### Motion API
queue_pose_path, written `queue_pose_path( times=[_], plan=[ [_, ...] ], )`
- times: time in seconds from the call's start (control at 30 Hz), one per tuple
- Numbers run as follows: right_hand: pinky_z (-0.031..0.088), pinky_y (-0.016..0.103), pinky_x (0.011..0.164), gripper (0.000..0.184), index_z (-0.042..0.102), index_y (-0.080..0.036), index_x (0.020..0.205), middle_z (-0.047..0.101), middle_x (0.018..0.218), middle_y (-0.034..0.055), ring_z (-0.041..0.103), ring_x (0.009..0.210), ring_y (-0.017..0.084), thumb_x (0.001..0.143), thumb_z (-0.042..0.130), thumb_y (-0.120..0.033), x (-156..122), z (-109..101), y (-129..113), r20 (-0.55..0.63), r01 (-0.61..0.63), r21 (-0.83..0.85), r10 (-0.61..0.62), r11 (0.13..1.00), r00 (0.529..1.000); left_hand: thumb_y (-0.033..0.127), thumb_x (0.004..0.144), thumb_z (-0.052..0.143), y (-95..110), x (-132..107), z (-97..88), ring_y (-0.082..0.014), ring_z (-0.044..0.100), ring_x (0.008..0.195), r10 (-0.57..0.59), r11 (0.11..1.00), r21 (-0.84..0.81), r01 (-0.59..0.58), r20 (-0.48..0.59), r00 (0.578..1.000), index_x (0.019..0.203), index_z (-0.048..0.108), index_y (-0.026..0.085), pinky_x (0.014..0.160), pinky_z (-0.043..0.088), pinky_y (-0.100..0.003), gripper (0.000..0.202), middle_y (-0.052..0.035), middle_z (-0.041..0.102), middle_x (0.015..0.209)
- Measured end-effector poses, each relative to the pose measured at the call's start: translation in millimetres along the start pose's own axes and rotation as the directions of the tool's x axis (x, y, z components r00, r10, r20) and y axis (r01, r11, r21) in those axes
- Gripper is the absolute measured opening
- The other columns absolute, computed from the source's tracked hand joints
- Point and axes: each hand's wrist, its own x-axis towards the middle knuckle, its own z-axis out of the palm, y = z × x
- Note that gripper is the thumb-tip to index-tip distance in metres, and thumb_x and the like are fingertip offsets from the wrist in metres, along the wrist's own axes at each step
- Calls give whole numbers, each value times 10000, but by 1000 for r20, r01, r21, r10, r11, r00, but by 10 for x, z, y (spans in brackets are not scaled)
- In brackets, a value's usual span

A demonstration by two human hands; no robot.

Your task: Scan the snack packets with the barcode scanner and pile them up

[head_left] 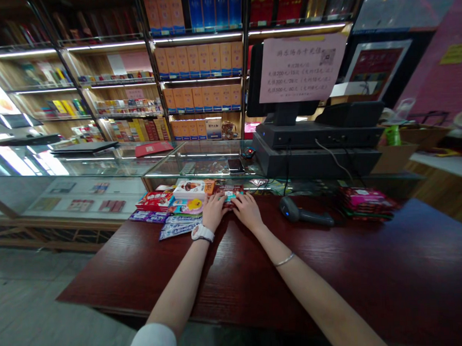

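Note:
My left hand (214, 212), with a white watch (202, 233) on the wrist, rests at the near left edge of a dark brown-and-red snack packet (229, 196) with a teal patch. From the other side, my right hand (248, 211) has its fingers curled over the same packet. Its underside and my fingertips are partly hidden. Left of my hands lie a white snack box (189, 188), a red snack bag (154, 201), a yellow-and-pink packet (188, 206), and several blue-and-white stick packs (179, 228). Purple wrappers (148, 216) lie at the far left of this group.
A barcode scanner (305, 213) lies right of my hands on the wooden counter (260, 285). Further right sits a stack of pink-and-dark packets (366, 203). Behind stand a cash register terminal (314, 143) bearing a paper sign (302, 68), a glass display case (203, 156) and stocked shelves (201, 81).

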Motion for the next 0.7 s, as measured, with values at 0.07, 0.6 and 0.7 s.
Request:
queue_pose_path(
  times=[0.07,0.6,0.7],
  plan=[
    [392,476,1075,310,675,-238,1142,653,1182,111,590,1089,262,863,561,-168,-3,-6,-10,-15,5,13,-5,1000,1000,273,858,641,6,-6,-16,-274,583,1170,1,1000,15,-1,-22,1000,1175,622,238,1123,350,-494,319,-74,653,1244],
    [372,427,1083,296,701,-234,1068,693,1128,70,593,1043,221,934,459,-129,22,34,-3,-85,13,-27,-15,1000,996,208,943,442,86,-41,64,-245,636,1063,-15,1000,3,15,-155,988,1102,704,313,1154,315,-514,323,-12,743,1089],
    [349,468,1108,361,667,-226,1161,669,1199,81,574,1090,239,888,469,-94,16,68,6,-68,-16,-13,15,1000,998,182,922,456,57,-46,88,-257,629,1096,-29,1000,-3,29,-133,991,1027,731,308,1145,318,-549,320,1,742,1127]
  ],
)
